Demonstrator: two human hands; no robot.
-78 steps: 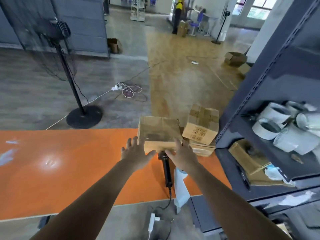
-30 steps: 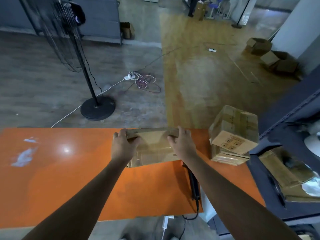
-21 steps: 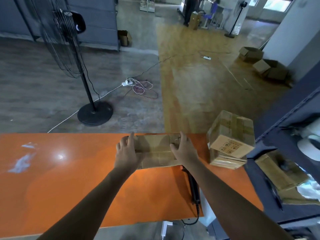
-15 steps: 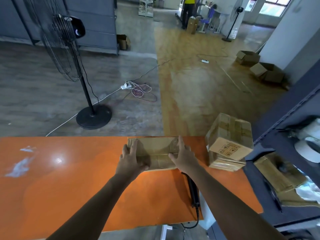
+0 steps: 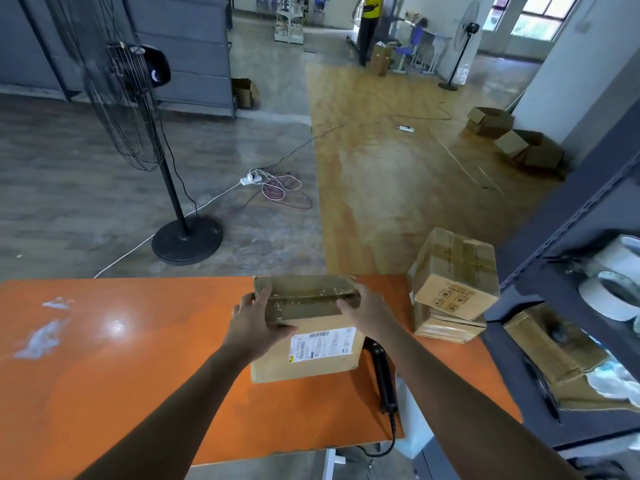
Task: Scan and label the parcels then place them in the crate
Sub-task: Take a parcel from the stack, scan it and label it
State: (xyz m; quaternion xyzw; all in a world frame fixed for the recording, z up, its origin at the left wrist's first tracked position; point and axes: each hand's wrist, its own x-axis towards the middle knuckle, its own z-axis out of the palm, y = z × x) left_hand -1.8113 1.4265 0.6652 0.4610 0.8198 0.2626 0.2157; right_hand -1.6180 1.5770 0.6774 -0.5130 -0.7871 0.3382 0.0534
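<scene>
A brown cardboard parcel (image 5: 304, 358) stands on the orange table (image 5: 104, 358) near its far edge. Its near face carries a white barcode label (image 5: 322, 344) and its taped top faces up. My left hand (image 5: 258, 323) grips the parcel's left side with the thumb over the near face. My right hand (image 5: 369, 313) holds its right side. A black handheld scanner (image 5: 382, 379) lies on the table just right of the parcel, its cable hanging off the near edge. Two more parcels (image 5: 453, 282) are stacked at the table's right end. No crate is in view.
A dark metal shelf (image 5: 568, 306) stands right of the table, holding white tape rolls (image 5: 613, 282) and a flat carton (image 5: 550, 344). Beyond the table are a black pedestal fan (image 5: 138, 140), floor cables (image 5: 280, 192), open cartons (image 5: 526, 150) and a person in yellow far back.
The parcel has been tipped over toward me, so the labelled face now shows on the near side. Both hands stayed on its sides throughout.
</scene>
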